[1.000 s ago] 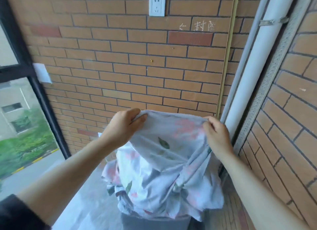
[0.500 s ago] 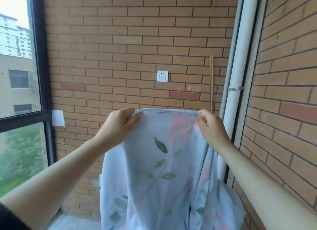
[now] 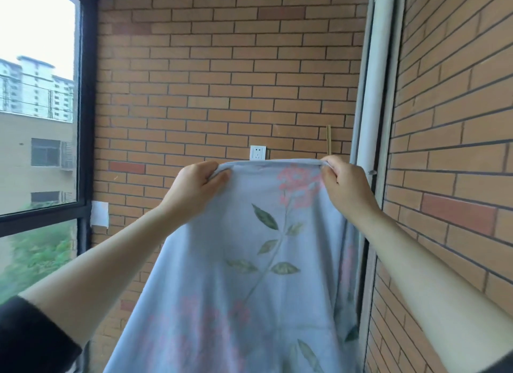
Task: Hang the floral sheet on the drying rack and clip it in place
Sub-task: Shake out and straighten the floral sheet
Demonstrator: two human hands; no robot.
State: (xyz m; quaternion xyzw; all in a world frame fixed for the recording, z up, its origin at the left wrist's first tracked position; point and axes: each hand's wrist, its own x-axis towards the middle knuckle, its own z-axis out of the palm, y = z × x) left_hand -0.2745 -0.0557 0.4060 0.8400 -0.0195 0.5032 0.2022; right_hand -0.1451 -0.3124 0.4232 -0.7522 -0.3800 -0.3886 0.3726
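Observation:
The floral sheet, pale blue with pink flowers and green leaves, hangs in front of me from its top edge. My left hand grips that edge at its left end. My right hand pinches it at the right end. The edge is stretched almost level between the two hands, at about the height of the wall socket. The sheet's lower part runs out of the bottom of the view. No drying rack and no clips are in view.
A brick wall stands straight ahead with a white socket on it. A white pipe runs up the right corner beside another brick wall. A black-framed window is on the left.
Both hands have lifted the sheet up out of the bin below, and it now hangs spread out. My view has tilted upward, so the bin is gone from sight.

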